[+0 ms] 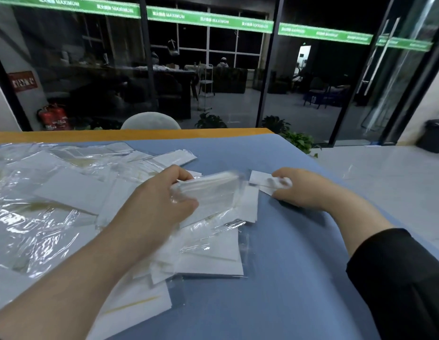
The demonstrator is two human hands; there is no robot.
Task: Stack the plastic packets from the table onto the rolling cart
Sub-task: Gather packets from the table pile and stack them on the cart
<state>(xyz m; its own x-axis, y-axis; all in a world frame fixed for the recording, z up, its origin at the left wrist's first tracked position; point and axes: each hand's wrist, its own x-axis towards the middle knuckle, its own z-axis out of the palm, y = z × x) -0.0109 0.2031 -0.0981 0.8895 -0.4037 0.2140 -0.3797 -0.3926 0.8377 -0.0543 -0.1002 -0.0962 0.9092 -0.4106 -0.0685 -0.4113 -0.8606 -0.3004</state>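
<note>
Two hands are in view above the worktop (299, 278), which is covered with a blue sheet; an orange edge shows along its far side.

Left hand (162, 200): fingers and thumb curled round a thin bundle of plastic packets (211, 192), held just above the worktop. The bundle is motion-blurred, so the number of packets in it cannot be told.

Right hand (299, 187): fingers curled onto the edge of one small white packet (260, 179) lying on the blue sheet just right of the bundle. The fingertips are blurred.

Loose packets (66, 192): a large heap of clear sleeves with white inserts covers the left half of the worktop and runs under the left forearm to the near edge. They overlap heavily and number well over a dozen; an exact count cannot be made.

The right forearm carries a black sleeve (400, 278).

Surroundings: one pale chair back (151, 121) beyond the far edge; two red fire extinguishers (53, 117) at left on the floor; green plants (299, 141) beyond the right corner; one dark bin (434, 136) at far right; a glass wall (213, 69) with a green band behind.
</note>
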